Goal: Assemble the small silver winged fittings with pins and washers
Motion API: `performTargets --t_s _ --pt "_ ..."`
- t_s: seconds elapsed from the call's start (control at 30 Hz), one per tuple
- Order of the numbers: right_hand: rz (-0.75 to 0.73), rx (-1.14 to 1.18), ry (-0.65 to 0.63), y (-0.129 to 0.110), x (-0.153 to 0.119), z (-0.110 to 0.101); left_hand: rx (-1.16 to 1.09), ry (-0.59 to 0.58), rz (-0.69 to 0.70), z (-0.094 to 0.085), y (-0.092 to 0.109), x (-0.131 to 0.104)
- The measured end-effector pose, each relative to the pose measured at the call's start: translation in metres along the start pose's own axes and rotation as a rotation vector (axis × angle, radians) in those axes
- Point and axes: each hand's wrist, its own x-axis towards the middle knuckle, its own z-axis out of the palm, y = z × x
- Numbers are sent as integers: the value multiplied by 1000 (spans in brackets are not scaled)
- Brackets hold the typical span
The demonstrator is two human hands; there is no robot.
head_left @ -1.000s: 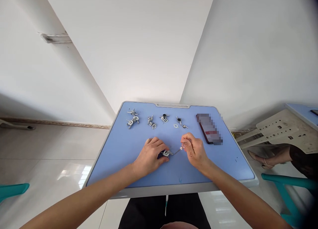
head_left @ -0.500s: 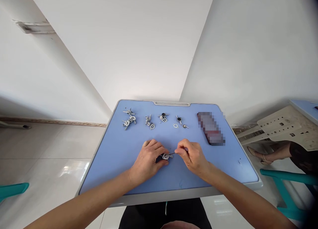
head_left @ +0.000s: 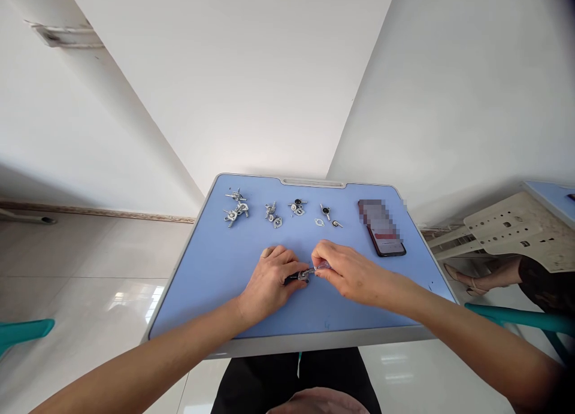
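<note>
On the blue desk top [head_left: 202, 282], my left hand [head_left: 272, 279] pinches a small silver metal valve [head_left: 304, 275] between thumb and fingers. My right hand [head_left: 344, 270] is closed around a small screwdriver [head_left: 322, 266] with a clear handle. Its shaft points left and meets the valve; the exact contact spot is too small to make out. Beyond the hands lie more metal valves [head_left: 236, 212], a valve body with a black round opening [head_left: 326, 211], a flat oval plate [head_left: 319, 222] and a small lever piece [head_left: 336, 223].
A phone [head_left: 389, 243], partly blurred out, lies on the right of the desk. More valve parts [head_left: 272, 213] and an open valve [head_left: 297, 207] sit mid-desk. To the right are a cream chair back [head_left: 512, 228], a teal chair frame [head_left: 516, 318] and another person's leg [head_left: 498, 274].
My right hand has turned flatter and come closer to my left, bringing the screwdriver against the valve. The valve has tipped in my left hand's grip. The view has shifted slightly.
</note>
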Motion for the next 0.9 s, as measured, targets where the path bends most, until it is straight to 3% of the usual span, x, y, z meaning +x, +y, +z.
performTargets --t_s 0.2,0.33,0.43,0.63,0.7,0.83,0.9 --pt "-176 31 19 18 9 -8 -17 -53 -43 -4 1 2" --pt "-389 -82 -127 24 11 -17 -60 -97 -57 -8 1 6" --pt "-235 -214 -141 11 10 -21 -60 -96 -61 -8 -1 7" --pt "131 -278 11 -12 14 -14 -44 -66 -41 -5 -3 5" --pt "97 -241 13 -9 16 -13 -37 -59 -33 -4 -4 5" --pt "-124 -226 -6 2 14 -11 -27 -51 -19 -3 -5 5" --pt "-147 -190 12 4 11 -6 -27 -51 -14 -3 -5 5"
